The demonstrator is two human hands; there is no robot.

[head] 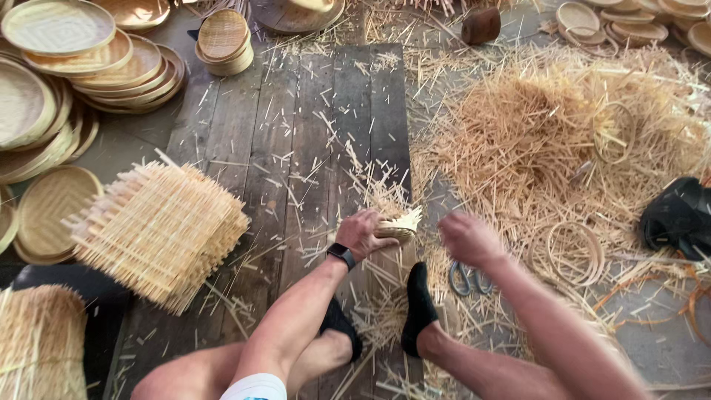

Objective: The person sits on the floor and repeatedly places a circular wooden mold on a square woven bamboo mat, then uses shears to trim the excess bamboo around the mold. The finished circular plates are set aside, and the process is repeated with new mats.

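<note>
My left hand [364, 231], with a dark watch on its wrist, grips a small bundle of bamboo offcuts [400, 223] low over the plank floor [296, 126]. My right hand [468, 238] is blurred, fingers curled, just right of the bundle and above a pair of scissors [468, 279] lying in the trimmings. Whether it holds anything cannot be told. My feet in black socks [418, 305] rest below the hands.
A stack of square woven bamboo mats [159, 230] lies at left. Round woven trays [81, 59] pile up at upper left and top right. A big heap of bamboo shavings [541, 133] with rings [576, 252] lies right, beside a black bag [678, 216].
</note>
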